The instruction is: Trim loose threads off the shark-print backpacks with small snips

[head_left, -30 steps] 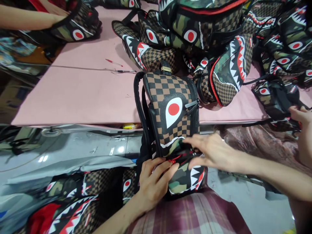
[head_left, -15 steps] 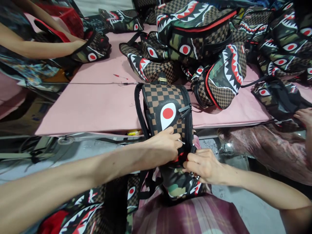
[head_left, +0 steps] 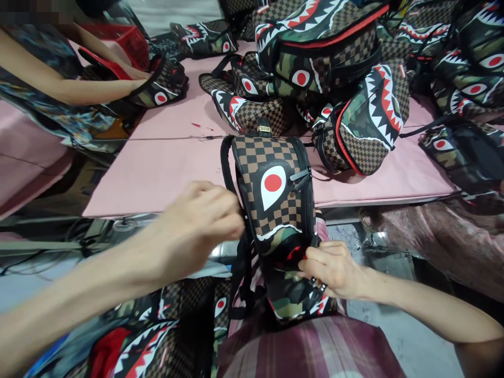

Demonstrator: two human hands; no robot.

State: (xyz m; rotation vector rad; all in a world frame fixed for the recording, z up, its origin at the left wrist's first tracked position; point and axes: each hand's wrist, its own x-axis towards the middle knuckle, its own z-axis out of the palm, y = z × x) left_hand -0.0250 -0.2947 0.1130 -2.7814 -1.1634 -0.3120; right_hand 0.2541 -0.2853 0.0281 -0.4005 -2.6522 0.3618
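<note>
Reaching in from the left, the left hand (head_left: 207,223) is raised beside the bag (head_left: 273,218), fingers curled in a loose fist; I cannot tell whether it holds anything. The right hand (head_left: 333,269) grips the edge of the bag's open pocket (head_left: 287,257), fingers bent. This one bag stands on the lap (head_left: 303,349) before the table (head_left: 173,170), where one pen (head_left: 202,127) lies; heaped bags (head_left: 291,68) overlap past counting.

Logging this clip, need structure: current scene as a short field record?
Item: checkered backpack, upright in front of the table
Left grip: curled beside backpack; contents unclear
Right grip: closed at edge of red-lined opening
Table: pink, bearing shark-mouth bags
Co-worker's forearm: reaching into another bag
</note>
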